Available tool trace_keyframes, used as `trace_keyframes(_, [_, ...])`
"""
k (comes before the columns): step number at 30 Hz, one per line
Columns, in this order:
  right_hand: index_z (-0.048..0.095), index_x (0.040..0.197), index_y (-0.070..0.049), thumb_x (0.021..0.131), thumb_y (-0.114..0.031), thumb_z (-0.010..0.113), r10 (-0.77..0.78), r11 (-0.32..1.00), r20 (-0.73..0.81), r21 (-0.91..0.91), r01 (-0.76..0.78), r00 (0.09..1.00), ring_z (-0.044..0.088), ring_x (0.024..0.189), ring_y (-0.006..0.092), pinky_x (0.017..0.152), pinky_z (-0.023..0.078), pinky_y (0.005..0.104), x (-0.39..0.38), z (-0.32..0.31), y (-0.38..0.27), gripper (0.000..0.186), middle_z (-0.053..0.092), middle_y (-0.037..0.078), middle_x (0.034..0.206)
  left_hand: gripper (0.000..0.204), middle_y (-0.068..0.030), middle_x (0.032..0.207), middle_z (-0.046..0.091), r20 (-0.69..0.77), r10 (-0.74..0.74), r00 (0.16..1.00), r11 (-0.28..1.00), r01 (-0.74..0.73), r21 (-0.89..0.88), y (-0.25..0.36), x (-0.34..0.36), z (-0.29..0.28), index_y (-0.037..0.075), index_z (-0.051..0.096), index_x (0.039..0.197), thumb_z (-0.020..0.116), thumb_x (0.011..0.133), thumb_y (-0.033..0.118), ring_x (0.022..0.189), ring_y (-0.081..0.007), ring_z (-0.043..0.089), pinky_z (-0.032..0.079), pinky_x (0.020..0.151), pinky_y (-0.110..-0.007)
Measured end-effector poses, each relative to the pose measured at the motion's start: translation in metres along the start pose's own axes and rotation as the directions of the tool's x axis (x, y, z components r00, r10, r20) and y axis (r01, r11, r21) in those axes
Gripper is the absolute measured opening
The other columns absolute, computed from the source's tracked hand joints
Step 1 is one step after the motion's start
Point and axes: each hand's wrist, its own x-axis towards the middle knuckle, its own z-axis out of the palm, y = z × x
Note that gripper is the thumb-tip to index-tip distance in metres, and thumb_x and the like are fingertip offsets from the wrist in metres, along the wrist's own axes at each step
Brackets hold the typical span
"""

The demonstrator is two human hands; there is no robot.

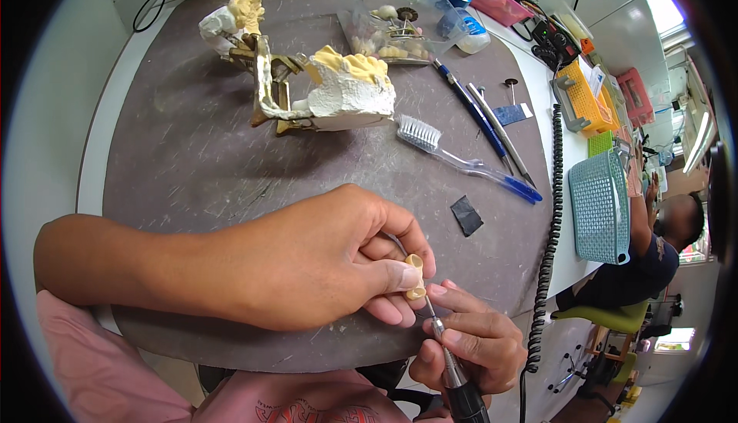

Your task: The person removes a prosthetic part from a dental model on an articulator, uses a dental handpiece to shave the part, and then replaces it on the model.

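A round work mat (192,154), dark grey and scuffed with pale scratches and dust, covers most of the white bench (100,116). Toward its far side stands a brass-coloured metal hinged frame (269,92) carrying chalky white plaster blocks topped with yellow tooth models (350,85), rough and lumpy in shape. Behind it sits a clear plastic box (400,16) of small grinding bits, and off the mat's right edge a teal plastic basket (600,208) with a mesh wall, beside a black coiled cord (550,231) running down the bench edge. A toothbrush (453,154) with white bristles and a clear-and-blue handle lies just in front of the plaster, next to a blue pen (473,112) and a thin metal tool (500,127); a small black square (467,215) lies nearer the hands. Nothing lies between the hands and these things. The left hand (307,269) reaches across from the left, thumb and fingers pinched tight on a small cream-coloured tooth piece (416,275), smooth and waxy, held above the mat's near edge. The right hand (469,342) is wrapped around a slim metal-and-black handpiece (453,373), whose fine tip meets the underside of the tooth piece.
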Motion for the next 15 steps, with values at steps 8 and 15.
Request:
trace_keyframes(8, [0.063, 0.097, -0.008, 0.083, -0.006, 0.085, 0.01, 0.999, 0.051, -0.047, -0.007, 0.999, 0.076, 0.1, 0.0353, 0.088, 0.064, 0.0486, 0.0024, -0.0013, -0.002, 0.026, 0.073, 0.011, 0.085, 0.025, -0.0119, 0.109, 0.071, 0.017, -0.008, 1.0, 1.0, 0.008, 0.02, 0.0, 0.0013, -0.0012, -0.006, 0.059, 0.122, 0.056, 0.107, 0.014, 0.095, -0.012, 0.072, 0.06, 0.088, -0.023])
trace_keyframes(15, [0.063, 0.097, -0.008, 0.084, -0.006, 0.084, 0.004, 0.999, 0.057, -0.032, -0.002, 0.998, 0.076, 0.101, 0.035, 0.088, 0.063, 0.0485, 0.0022, -0.0017, -0.0032, 0.025, 0.074, 0.011, 0.085, 0.026, -0.012, 0.109, 0.071, 0.045, -0.008, 0.999, 1.0, 0.007, 0.019, -0.0011, 0.0012, -0.0027, -0.007, 0.058, 0.123, 0.056, 0.107, 0.014, 0.096, -0.0122, 0.072, 0.059, 0.089, -0.024])
